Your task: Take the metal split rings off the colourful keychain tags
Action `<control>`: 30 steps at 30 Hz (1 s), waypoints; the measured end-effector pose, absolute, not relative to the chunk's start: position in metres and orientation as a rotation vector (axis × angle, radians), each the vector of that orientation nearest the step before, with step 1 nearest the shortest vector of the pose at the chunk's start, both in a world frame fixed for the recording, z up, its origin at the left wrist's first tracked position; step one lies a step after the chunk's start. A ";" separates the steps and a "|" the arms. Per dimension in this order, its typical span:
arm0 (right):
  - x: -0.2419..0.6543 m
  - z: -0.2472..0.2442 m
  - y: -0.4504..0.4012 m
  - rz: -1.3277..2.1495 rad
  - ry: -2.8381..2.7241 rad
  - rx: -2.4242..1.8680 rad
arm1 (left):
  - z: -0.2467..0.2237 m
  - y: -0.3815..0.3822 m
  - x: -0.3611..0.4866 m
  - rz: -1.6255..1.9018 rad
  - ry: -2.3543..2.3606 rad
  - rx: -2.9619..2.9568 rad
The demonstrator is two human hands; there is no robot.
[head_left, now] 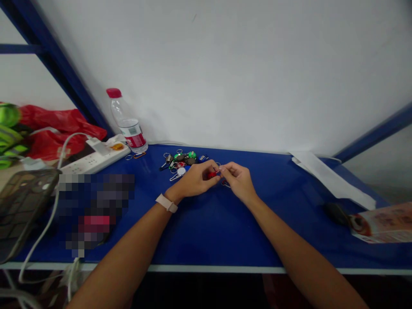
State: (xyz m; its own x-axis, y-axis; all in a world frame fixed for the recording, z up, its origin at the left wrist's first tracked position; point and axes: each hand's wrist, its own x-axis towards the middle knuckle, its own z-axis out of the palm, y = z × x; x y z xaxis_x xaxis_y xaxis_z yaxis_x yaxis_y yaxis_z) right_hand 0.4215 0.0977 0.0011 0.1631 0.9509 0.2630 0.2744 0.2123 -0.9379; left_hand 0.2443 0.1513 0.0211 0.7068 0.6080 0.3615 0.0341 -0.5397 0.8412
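Note:
My left hand (pixel 195 180) and my right hand (pixel 238 182) meet above the blue tabletop (pixel 206 240), fingertips together. Between them is a small red key fob (pixel 211 174), partly hidden by my fingers. Its ring is too small to make out, though my right fingertips seem to pinch at it. Just beyond my left hand lies a loose heap of key tags and metal rings (pixel 182 161), some green, black and white. A pale strap (pixel 166 203) circles my left wrist.
A capped water bottle (pixel 127 122) and a white power strip (pixel 93 156) stand at the back left, by a red plastic bag (pixel 61 133). A blurred patch (pixel 96 210) covers part of the table. White paper (pixel 331 178) and a printed carton (pixel 383 223) lie at right.

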 end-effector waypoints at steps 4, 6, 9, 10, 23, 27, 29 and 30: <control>0.423 0.000 0.096 0.539 -1.508 -1.381 | 0.022 0.151 0.246 0.824 0.531 2.002; 0.426 0.003 0.093 0.300 -1.655 -1.398 | 0.022 0.152 0.246 0.812 0.550 2.012; 0.430 0.010 0.090 0.010 -1.870 -1.377 | 0.021 0.154 0.245 0.797 0.568 2.010; 0.430 0.011 0.089 -0.018 -1.891 -1.376 | 0.020 0.155 0.245 0.792 0.565 2.006; 0.428 0.019 0.093 0.984 -1.224 -1.335 | 0.019 0.160 0.239 0.766 0.512 2.375; 0.436 0.023 0.095 0.948 -1.163 -1.263 | 0.021 0.158 0.238 0.640 0.460 2.479; 0.442 0.027 0.094 0.981 -1.317 -1.319 | 0.023 0.156 0.238 0.586 0.453 2.486; 0.445 0.030 0.092 1.028 -1.440 -1.360 | 0.024 0.155 0.237 0.569 0.468 2.483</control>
State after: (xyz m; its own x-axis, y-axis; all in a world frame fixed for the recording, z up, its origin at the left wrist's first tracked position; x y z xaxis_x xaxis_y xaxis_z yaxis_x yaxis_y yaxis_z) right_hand 0.4452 0.0924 0.0297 -0.0147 0.9983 0.0561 0.2711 0.0580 -0.9608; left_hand 0.2375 0.1548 0.0240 0.8503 0.4356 0.2953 0.2053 -0.7912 0.5761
